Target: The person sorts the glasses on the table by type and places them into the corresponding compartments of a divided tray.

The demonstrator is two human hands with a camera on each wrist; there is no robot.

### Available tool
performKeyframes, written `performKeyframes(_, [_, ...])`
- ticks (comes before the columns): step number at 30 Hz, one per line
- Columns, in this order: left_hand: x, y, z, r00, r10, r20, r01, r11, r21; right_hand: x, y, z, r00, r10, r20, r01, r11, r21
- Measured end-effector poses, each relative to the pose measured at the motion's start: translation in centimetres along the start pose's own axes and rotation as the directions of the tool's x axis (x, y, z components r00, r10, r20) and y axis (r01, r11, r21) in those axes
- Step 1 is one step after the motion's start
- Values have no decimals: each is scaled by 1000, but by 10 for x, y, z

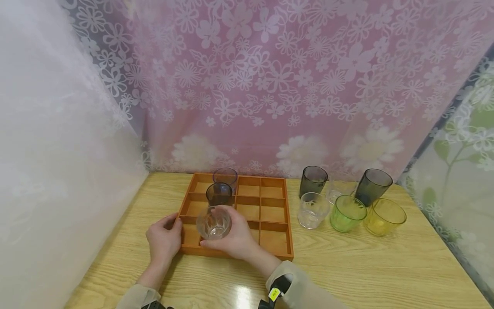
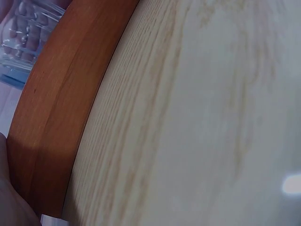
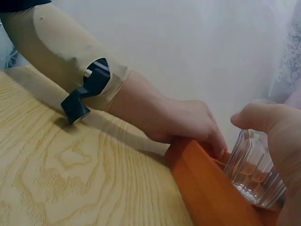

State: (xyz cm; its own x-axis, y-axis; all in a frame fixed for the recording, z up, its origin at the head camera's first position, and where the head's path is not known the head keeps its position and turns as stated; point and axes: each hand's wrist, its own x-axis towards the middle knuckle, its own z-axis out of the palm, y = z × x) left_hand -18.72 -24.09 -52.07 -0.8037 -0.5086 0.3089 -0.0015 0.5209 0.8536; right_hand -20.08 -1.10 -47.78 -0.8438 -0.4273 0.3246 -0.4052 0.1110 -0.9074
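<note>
A brown wooden divided box lies on the table. My left hand grips the box's left wall near its front corner. With thumb and fingers around its side, my right hand holds a clear ribbed glass over the front row, left of the middle; the right wrist view shows the glass low, near the front wall. Whether its base touches the compartment floor, I cannot tell. Behind it, a dark grey glass stands in the middle row and a bluish clear glass in the back row.
Right of the box stand several glasses: two dark grey ones, clear ones, a green one and a yellow one. A pink floral curtain hangs behind the table.
</note>
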Motion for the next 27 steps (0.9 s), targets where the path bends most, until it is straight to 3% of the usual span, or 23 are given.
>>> performKeyframes(14, [2, -3, 1, 1000, 15, -18, -15, 1000, 5, 0, 4, -1, 999, 29, 37, -23, 989, -149])
performKeyframes(27, [1, -3, 1, 1000, 18, -14, -18, 1000, -8, -6, 4, 1, 997, 66, -30, -72, 969, -236])
